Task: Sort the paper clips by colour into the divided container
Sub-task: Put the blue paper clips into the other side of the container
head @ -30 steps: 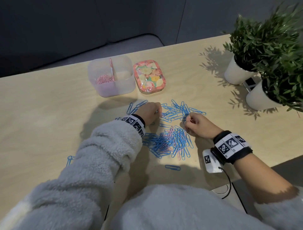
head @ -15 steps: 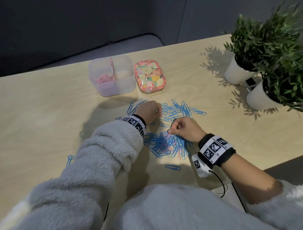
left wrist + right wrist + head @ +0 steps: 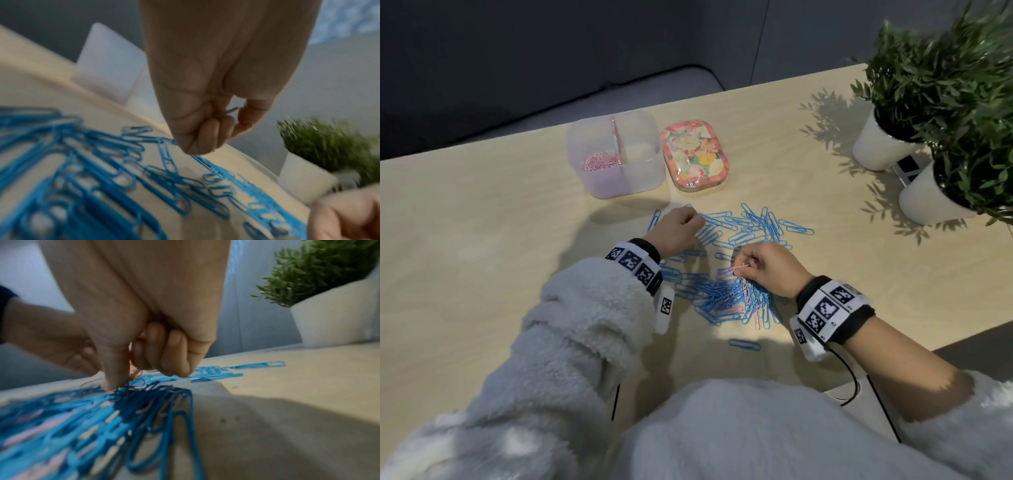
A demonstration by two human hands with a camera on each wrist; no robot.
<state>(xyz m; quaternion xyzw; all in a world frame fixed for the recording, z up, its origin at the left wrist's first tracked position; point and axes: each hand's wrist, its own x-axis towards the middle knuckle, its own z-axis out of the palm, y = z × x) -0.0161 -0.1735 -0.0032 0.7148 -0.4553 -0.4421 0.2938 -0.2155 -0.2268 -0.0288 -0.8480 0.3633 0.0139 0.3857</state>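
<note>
1. Hovering low at the centre of the head view: the right hand [image 3: 767, 270], knuckles up, wrist bent down toward the table [image 3: 482, 240], fingers curled under.
2. Pinching a pink paper clip [image 3: 739, 268] between thumb and fingertips, right at the upper edge of the heap of paper clips [image 3: 726, 301]; in the right wrist view, thumb tip pressing down into the blue tangle [image 3: 115, 386], the other fingers [image 3: 174, 353] tucked tight against the palm.
3. Resting just above and left of it: the left hand [image 3: 676, 229], fist-like, knuckles toward the container, forearm in a fluffy pale sleeve [image 3: 585, 325] slanting in from the lower left of the frame.
4. Gripping a clip in the left wrist view: curled fingers [image 3: 207, 133] closing against the thumb, a thin bluish wire end [image 3: 232, 109] poking out between them; how many clips are inside, impossible to tell.
5. Lying spread across the middle of the frame: mostly blue clips [image 3: 756, 222], a few pink ones mixed into the lower pile, one stray blue clip [image 3: 744, 344] below it.
6. Standing at upper centre-left: the divided container [image 3: 616, 154], pink clips [image 3: 602, 161] in its left compartment, the right compartment showing none.
7. Sitting just right of it: a floral tin [image 3: 695, 156]; at the upper right, two potted plants [image 3: 945, 102].
</note>
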